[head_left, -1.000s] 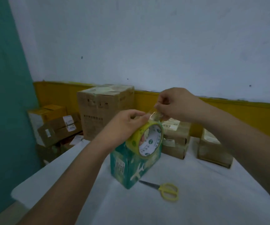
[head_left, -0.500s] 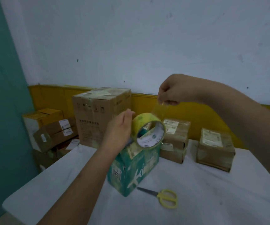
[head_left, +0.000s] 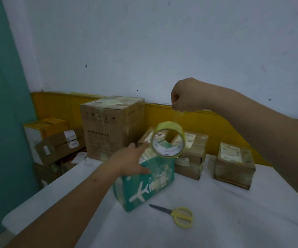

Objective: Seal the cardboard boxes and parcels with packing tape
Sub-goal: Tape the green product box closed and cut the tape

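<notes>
Released by the left hand (head_left: 130, 161), the roll of packing tape (head_left: 169, 125) now dangles at centre frame from a clear tape strip (head_left: 178, 116). The right hand (head_left: 187, 95) has lifted that strip higher, at upper right, its fingers curled and pinching the free end. The left hand has dropped to the teal box (head_left: 148, 183) just below the roll, fingers straight and resting on the box's top, thumb against the front face. That suggests enough tape has been drawn out and the box is being steadied for the first strip. Whether any tape is on its top seam cannot be told.

Counted on the white counter (head_left: 234, 221):
- one roll of tape
- one teal box printed with a white aeroplane
- one pair of yellow-handled scissors (head_left: 178, 214), lying just in front of the box, untouched
- one tall cardboard box (head_left: 109, 133) at the back, left of centre
- at least four small brown labelled parcels: two stacked (head_left: 193, 145) behind the roll, one partly hidden beside them, and one (head_left: 234, 165) standing apart at right

Beyond the counter's left edge is a heap of at least four more boxes (head_left: 58, 145), too jumbled to count exactly.
</notes>
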The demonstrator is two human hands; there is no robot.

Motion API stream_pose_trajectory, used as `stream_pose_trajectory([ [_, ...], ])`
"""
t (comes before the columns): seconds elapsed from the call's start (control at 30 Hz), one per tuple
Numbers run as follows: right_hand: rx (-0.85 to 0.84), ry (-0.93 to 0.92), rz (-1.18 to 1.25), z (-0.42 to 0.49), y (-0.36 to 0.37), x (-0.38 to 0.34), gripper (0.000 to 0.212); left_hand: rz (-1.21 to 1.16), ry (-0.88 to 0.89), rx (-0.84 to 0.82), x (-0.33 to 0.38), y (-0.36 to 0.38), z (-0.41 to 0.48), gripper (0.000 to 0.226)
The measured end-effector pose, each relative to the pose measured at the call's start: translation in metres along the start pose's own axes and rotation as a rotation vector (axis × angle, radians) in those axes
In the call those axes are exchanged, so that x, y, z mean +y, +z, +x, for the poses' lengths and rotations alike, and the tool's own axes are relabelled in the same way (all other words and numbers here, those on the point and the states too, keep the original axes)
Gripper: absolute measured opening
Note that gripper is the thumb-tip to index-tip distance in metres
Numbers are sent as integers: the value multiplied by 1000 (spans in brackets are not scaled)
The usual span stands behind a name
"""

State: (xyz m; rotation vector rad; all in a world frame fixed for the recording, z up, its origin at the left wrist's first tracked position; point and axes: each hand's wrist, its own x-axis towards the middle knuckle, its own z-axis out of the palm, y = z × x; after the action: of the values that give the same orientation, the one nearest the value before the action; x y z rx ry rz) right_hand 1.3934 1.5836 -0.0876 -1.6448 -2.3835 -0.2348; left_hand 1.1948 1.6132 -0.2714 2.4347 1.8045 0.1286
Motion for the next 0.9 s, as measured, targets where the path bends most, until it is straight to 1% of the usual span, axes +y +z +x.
stream_pose_trajectory([
  [0.03, 5, -17, 20, -1, -1, -3, 18, 0, 8, -6, -8, -4, -4, 86],
  [0.1, 35, -62, 69, -3, -4, -12, 17, 17, 50, -3, -23, -11, -15, 90],
  [0.17, 73, -111, 121, -6, -8, -26, 18, 27, 144, -19, -30, -17, -35, 91],
  [0.2, 83, -132, 144, -9, -9, -33, 17, 28, 211, -23, -32, -17, -46, 87],
  [0.27, 67, -169, 182, -16, -11, -49, 18, 7, 290, -36, -34, -12, -70, 80],
  [0.33, 24, -186, 220, -25, -6, -60, 19, -69, 295, -64, -37, -2, -88, 75],
  [0.4, -2, -178, 235, -31, 3, -68, 20, -123, 320, -44, -35, 5, -97, 67],
  [0.47, -8, -149, 245, -34, 12, -72, 20, -234, 379, -6, -27, 6, -99, 51],
  [0.5, -10, -128, 257, -34, 15, -73, 19, -340, 374, -7, -20, 4, -101, 41],
  [0.57, -5, -89, 300, -33, 18, -73, 18, -498, 308, 8, -6, -2, -103, 15],
  [0.6, 1, -73, 325, -32, 18, -72, 19, -543, 280, 43, -2, -1, -102, 23],
  [0.63, 6, -57, 349, -31, 19, -70, 20, -584, 245, 79, 1, 0, -101, 41],
  [0.7, 6, -23, 384, -30, 22, -65, 22, -595, 163, 125, 3, 2, -99, 62],
  [0.73, 4, -2, 406, -28, 25, -62, 21, -571, 124, 145, 4, 4, -97, 62],
  [0.9, -43, 115, 556, -24, 41, -35, 18, -523, -85, 298, 9, 6, -87, 38],
])
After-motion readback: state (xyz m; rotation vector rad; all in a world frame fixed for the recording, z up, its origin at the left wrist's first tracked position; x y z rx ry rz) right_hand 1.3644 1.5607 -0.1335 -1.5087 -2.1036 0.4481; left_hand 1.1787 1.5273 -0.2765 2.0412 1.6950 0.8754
